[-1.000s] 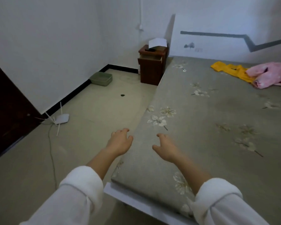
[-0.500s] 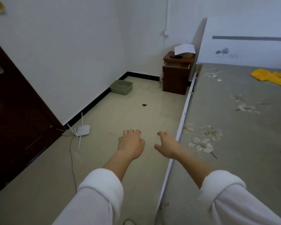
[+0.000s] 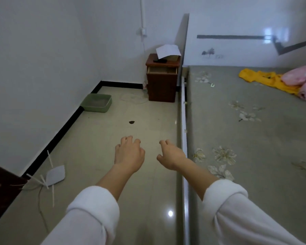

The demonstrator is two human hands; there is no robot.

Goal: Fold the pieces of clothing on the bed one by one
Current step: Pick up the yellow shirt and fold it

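Clothing waits at the far right end of the bed [image 3: 265,174], up by the headboard: a yellow garment [image 3: 265,79] spread flat with its long axis running from upper left to lower right, and a pink garment [image 3: 302,81] bunched against its right end, partly lying over it. Both pieces are well apart from the hands, ahead and to the right. The right hand [image 3: 172,157] hangs over the strip between floor and mattress edge, just beside the bed frame, so it is the nearer one to the clothes; the left hand [image 3: 129,154] hovers over the tiled floor further left. Neither hand holds or touches anything. Fingers on both are loosely curled, palms down, parted and empty. Reaching the yellow piece likely calls for moving forward along the bedside first
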